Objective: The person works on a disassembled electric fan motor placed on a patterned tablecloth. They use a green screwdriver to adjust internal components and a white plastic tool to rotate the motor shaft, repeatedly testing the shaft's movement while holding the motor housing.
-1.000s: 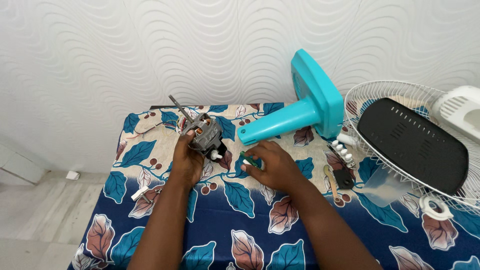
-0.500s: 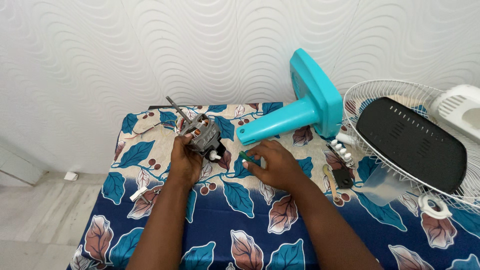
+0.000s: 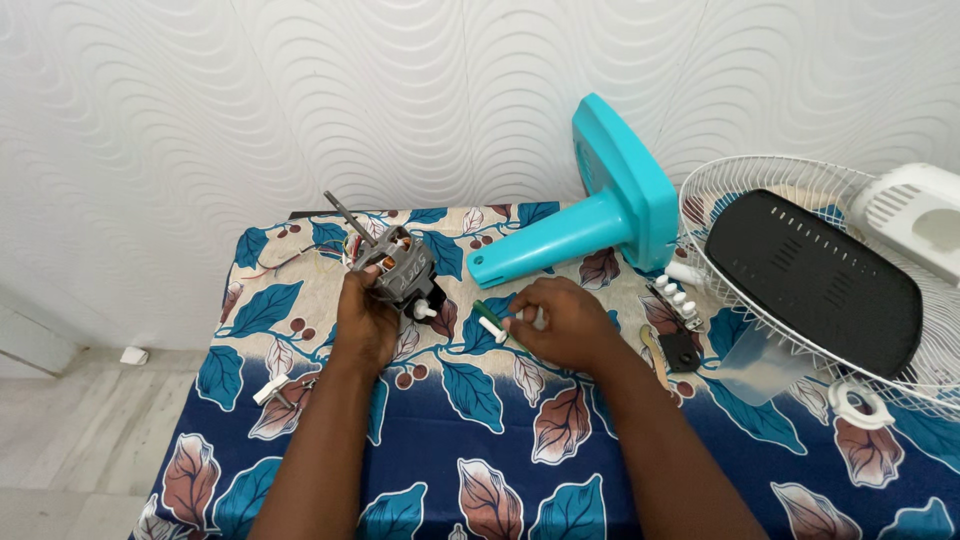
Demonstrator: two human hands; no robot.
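Note:
My left hand grips a grey fan motor with a metal shaft pointing up and to the left, held just above the leaf-patterned tablecloth. My right hand rests on the cloth to the right of the motor, its fingers closed around a green-handled screwdriver. A small white piece lies by its fingertips.
A turquoise fan stand lies on its side at the back. To the right lie a white wire fan guard, a black slotted panel, a white fan housing, a white button switch block and a white ring. A small white part lies at left.
My left hand and the motor have stayed put. The fingers of my right hand have shifted a little on the green-handled screwdriver.

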